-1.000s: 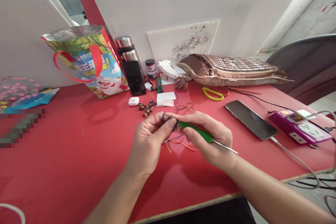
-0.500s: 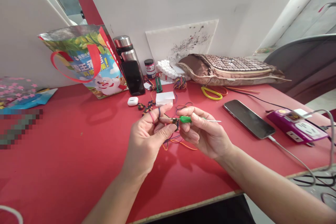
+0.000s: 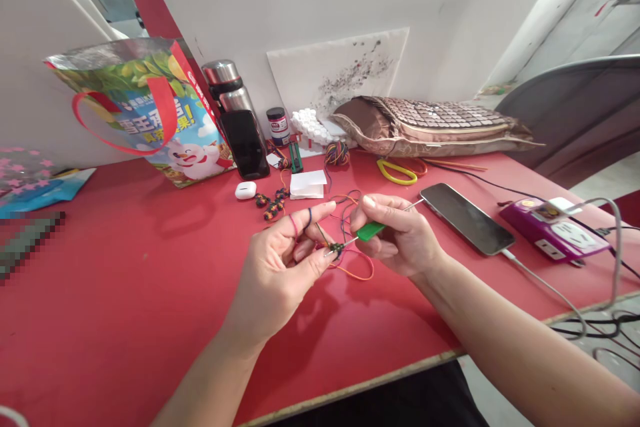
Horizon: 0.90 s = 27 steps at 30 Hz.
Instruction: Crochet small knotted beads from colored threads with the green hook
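My left hand (image 3: 280,267) pinches a small multicoloured knotted piece (image 3: 336,248) between thumb and fingers, with coloured threads (image 3: 350,265) looped over its index and middle fingers. My right hand (image 3: 400,235) grips a green-handled crochet hook (image 3: 371,229); one metal end touches the knotted piece, the other sticks out toward a phone. Loose orange, blue and red threads hang from the piece onto the red table (image 3: 125,280).
A phone (image 3: 467,217) on a charging cable lies right of my hands, beside a purple power strip (image 3: 560,235). Behind are white paper (image 3: 307,183), finished knots (image 3: 270,203), an earbud case (image 3: 245,190), yellow scissors (image 3: 397,172), a cushion (image 3: 435,123), a flask (image 3: 230,90) and a printed bag (image 3: 150,113).
My right hand turned the hook so its handle now points up and right, and the tip dropped onto the knotted piece. Both hands drifted slightly right.
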### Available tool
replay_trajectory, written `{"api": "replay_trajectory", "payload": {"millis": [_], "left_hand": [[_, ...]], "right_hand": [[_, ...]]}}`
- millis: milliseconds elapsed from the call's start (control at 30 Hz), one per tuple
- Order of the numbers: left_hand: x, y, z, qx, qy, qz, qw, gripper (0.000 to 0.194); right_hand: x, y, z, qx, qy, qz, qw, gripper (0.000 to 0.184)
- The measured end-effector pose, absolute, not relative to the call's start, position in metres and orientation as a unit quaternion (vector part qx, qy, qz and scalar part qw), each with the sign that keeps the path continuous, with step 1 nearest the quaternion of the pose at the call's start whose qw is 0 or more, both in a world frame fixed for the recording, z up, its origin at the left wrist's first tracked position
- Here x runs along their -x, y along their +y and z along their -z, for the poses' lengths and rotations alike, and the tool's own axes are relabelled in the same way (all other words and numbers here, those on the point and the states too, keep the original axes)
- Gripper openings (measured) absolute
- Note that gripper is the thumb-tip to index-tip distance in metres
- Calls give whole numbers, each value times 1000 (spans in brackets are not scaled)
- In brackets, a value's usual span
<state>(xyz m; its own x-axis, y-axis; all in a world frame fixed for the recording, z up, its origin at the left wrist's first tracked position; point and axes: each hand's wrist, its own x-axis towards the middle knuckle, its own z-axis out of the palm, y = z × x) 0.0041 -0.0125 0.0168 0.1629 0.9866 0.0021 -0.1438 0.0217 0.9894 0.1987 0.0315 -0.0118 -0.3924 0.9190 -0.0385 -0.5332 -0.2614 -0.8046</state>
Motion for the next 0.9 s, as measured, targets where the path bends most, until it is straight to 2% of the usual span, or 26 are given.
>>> {"api": "replay_trajectory", "payload": {"millis": [333, 467, 567, 700, 800, 900], "left_hand": [[-6, -14, -13, -528, 452, -485, 531, 44], [-6, -12, -15, -487, 450, -495, 562, 43], [-6, -9, -18, -443, 437, -500, 602, 49], [-5, -6, -24, -392, 420, -515, 635, 55], [-4, -6, -27, -377, 417, -519, 644, 57], [-3, -7, -26, -379, 413, -510, 652, 59]], "right_hand": [[-201, 30, 8, 298, -404, -690, 522, 43], [-193, 28, 9, 278, -393, -703, 523, 43], [-185, 22, 13, 235, -404, -712, 524, 35], [-179, 10, 20, 209, -466, -653, 558, 24], [-179, 6, 21, 254, -503, -600, 568, 29], [-181, 11, 18, 233, -451, -662, 552, 31]]}}
